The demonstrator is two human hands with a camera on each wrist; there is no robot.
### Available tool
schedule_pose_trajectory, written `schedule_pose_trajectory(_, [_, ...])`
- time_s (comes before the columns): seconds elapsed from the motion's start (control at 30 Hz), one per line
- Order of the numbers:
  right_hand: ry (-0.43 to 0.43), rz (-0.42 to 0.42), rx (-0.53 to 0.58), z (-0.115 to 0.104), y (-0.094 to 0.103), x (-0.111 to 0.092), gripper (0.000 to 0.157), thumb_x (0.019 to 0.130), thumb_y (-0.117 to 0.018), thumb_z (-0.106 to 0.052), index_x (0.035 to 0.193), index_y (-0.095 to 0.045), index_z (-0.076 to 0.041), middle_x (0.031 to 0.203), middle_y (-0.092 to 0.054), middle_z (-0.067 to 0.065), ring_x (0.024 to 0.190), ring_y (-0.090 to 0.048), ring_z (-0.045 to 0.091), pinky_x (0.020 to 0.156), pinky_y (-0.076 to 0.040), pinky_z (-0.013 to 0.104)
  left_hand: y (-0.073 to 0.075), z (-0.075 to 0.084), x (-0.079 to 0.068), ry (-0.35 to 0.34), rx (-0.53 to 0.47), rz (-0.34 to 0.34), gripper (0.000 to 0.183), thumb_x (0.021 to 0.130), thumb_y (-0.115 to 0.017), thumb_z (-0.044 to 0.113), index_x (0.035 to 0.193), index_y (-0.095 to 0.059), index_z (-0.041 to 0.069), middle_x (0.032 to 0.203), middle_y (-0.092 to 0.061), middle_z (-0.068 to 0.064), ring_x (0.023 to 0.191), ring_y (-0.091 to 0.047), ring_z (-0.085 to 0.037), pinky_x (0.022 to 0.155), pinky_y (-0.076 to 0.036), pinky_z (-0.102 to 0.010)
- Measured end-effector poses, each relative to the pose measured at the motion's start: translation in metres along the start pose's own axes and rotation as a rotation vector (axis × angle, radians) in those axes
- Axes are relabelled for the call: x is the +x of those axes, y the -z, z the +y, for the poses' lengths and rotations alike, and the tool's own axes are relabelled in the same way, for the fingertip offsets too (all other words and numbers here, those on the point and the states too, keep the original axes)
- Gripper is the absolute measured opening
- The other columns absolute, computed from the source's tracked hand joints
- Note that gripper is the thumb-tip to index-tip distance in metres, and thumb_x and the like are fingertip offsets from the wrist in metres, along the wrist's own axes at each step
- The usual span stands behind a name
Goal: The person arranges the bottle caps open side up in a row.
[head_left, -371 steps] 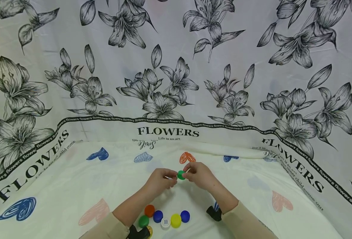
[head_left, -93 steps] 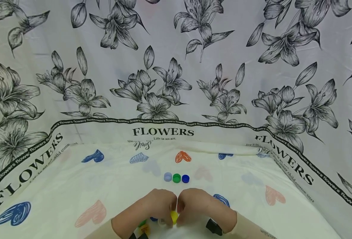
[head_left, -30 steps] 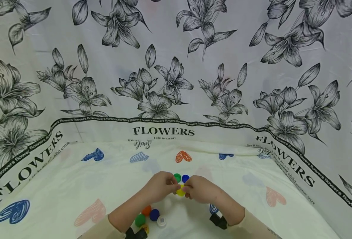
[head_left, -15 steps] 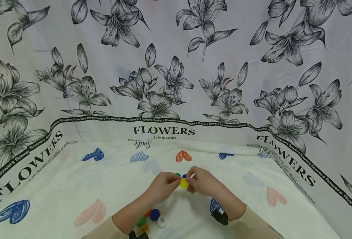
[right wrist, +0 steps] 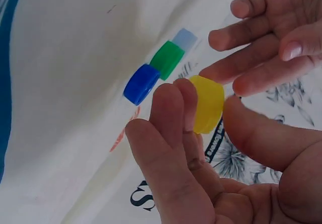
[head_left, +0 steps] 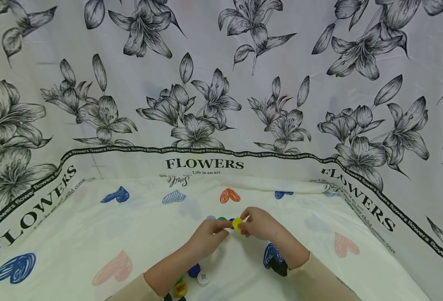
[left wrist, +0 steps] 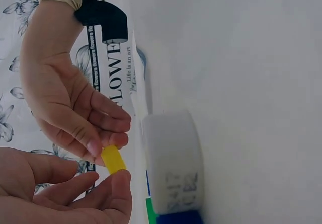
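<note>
My right hand (head_left: 260, 223) pinches a yellow bottle cap (head_left: 237, 224) between thumb and fingers, above the cloth. The right wrist view shows that cap's ridged side facing the thumb. My left hand (head_left: 206, 238) is on the other side, its straight index fingertip right at the cap's edge; its other fingers look relaxed in the right wrist view. Behind the hands a light blue cap (right wrist: 185, 39), a green cap (right wrist: 167, 60) and a dark blue cap (right wrist: 142, 84) stand in a row. In the head view the yellow cap partly covers the dark blue one.
Nearer my body lie a blue cap (head_left: 194, 270), a white cap (head_left: 203, 277) and a printed yellow cap (head_left: 181, 289), with a green one partly hidden by my left forearm. A heart-print cloth covers the surface; a flower-print curtain (head_left: 206, 92) rises behind.
Earlier both hands held a green cap, later placed in the row. The yellow cap has come from the near group and moved right beside the dark blue cap. My left fingers have released their pinch.
</note>
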State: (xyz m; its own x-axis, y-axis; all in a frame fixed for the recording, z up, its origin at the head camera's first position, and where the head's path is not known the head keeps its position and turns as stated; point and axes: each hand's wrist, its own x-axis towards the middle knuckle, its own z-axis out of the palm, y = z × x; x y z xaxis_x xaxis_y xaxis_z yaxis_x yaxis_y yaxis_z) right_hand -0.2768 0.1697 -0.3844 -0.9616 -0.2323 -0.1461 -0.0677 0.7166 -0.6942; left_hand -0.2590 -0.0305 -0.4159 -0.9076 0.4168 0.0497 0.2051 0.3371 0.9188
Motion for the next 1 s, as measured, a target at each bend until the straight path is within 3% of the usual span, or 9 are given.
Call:
schedule_pose_trajectory(0.13, [-0.017,-0.001,-0.018,0.002,0.001,0.001,0.023,0.092,-0.075,-0.008,0.109,-0.062,0.000,0.081,-0.068,0.004,0.076,-0.066,0.024,0.071,-0.052,0.035,-0.003,0.000,0.001,0.040,-0.025,-0.036,0.033,0.101,-0.061,0.006,0.133,-0.067,0.003,0.125,-0.067,-0.015,0.093,-0.059,-0.021,0.074,-0.052,-0.033])
schedule_pose_trajectory(0.33, [-0.037,0.007,-0.082,0.007,0.004,0.006,0.022,0.091,-0.076,-0.007,0.107,-0.062,-0.001,0.081,-0.066,0.004,0.072,-0.062,0.019,0.068,-0.052,0.032,-0.004,-0.002,0.004,0.017,-0.015,-0.129,0.037,0.101,-0.059,0.005,0.138,-0.063,0.001,0.137,-0.063,-0.015,0.114,-0.062,-0.027,0.086,-0.056,-0.038])
schedule_pose_trajectory(0.5, [-0.018,0.011,-0.128,0.012,0.002,0.009,0.020,0.090,-0.077,-0.007,0.105,-0.063,-0.003,0.083,-0.063,0.004,0.072,-0.058,0.019,0.067,-0.051,0.032,-0.004,-0.002,0.005,0.033,-0.015,-0.181,0.039,0.101,-0.060,0.005,0.140,-0.061,0.000,0.140,-0.061,-0.015,0.111,-0.063,-0.025,0.082,-0.056,-0.040])
schedule_pose_trajectory(0.73, [-0.045,0.047,-0.196,0.016,0.002,0.014,0.021,0.091,-0.076,-0.008,0.107,-0.063,-0.003,0.089,-0.062,0.006,0.077,-0.056,0.021,0.072,-0.051,0.036,-0.005,-0.001,0.006,0.082,-0.030,-0.189,0.034,0.100,-0.061,0.004,0.134,-0.067,0.003,0.129,-0.067,-0.011,0.086,-0.058,-0.019,0.068,-0.049,-0.030])
schedule_pose_trajectory(0.87, [-0.080,0.062,-0.221,0.020,0.001,0.017,0.024,0.091,-0.077,-0.010,0.110,-0.063,-0.004,0.090,-0.062,0.006,0.079,-0.055,0.022,0.075,-0.051,0.037,-0.005,-0.001,0.006,0.101,-0.017,-0.186,0.028,0.099,-0.062,0.004,0.125,-0.073,0.006,0.110,-0.070,-0.010,0.069,-0.053,-0.016,0.058,-0.043,-0.026])
schedule_pose_trajectory(1.0, [-0.093,0.064,-0.216,0.024,-0.001,0.019,0.025,0.091,-0.077,-0.012,0.110,-0.063,-0.006,0.090,-0.061,0.006,0.080,-0.054,0.023,0.077,-0.050,0.038,-0.002,-0.003,0.006,0.107,0.006,-0.173,0.020,0.099,-0.064,0.009,0.114,-0.077,0.010,0.097,-0.068,-0.006,0.069,-0.055,-0.017,0.058,-0.042,-0.027])
